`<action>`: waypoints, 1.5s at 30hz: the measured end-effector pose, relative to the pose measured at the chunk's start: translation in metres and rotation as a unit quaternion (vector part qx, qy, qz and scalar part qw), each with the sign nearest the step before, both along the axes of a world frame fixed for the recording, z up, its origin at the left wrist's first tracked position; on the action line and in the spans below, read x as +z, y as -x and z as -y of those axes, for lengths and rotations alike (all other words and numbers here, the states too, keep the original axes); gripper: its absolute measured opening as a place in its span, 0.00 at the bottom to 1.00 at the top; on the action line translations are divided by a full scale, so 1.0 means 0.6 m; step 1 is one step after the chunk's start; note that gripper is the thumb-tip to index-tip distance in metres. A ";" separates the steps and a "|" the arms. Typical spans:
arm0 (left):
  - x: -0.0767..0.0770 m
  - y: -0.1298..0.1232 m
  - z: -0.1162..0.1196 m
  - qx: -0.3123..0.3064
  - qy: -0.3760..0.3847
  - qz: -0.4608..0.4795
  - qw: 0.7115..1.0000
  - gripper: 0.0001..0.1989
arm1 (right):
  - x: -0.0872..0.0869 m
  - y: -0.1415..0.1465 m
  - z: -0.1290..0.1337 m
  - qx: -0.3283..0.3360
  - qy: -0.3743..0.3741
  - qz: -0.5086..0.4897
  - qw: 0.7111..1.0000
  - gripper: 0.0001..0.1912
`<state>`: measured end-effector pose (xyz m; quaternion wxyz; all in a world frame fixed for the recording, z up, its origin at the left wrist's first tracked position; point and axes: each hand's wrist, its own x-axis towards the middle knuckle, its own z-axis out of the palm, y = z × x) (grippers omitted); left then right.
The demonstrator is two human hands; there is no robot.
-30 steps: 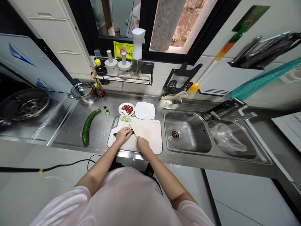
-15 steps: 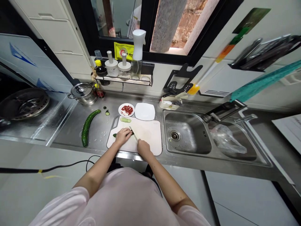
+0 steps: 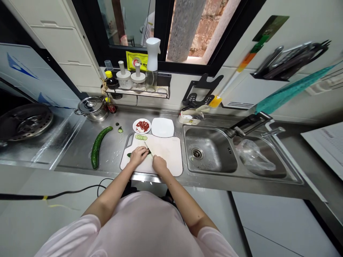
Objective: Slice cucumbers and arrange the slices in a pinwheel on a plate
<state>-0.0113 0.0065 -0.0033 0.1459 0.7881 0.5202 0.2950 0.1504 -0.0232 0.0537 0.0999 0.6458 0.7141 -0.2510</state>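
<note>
Your left hand [image 3: 138, 155] curled narrowly over the cucumber piece [image 3: 129, 155] on the cutting board [image 3: 171, 153], near the desk's [image 3: 75, 150] front edge; your right hand [image 3: 160, 165] apparently gripped the knife [image 3: 148, 149], blade just beside those knuckles.

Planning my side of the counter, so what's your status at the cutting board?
Left hand on cucumber piece, on white cutting board. Right hand gripping kitchen knife, blade at the piece. Longer cucumber left of board.
</note>
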 end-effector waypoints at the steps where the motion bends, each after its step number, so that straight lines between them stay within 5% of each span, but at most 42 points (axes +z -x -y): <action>1: -0.001 0.000 0.000 0.000 -0.001 0.000 1.000 0.10 | 0.001 -0.002 0.002 0.000 0.001 0.002 1.000 0.13; 15: 0.003 -0.001 0.001 0.002 -0.003 0.008 1.000 0.09 | -0.005 -0.037 0.054 0.014 0.000 0.017 1.000 0.11; 45: 0.002 0.000 0.001 0.007 0.009 0.010 1.000 0.10 | -0.006 -0.057 0.081 0.006 0.023 0.017 1.000 0.12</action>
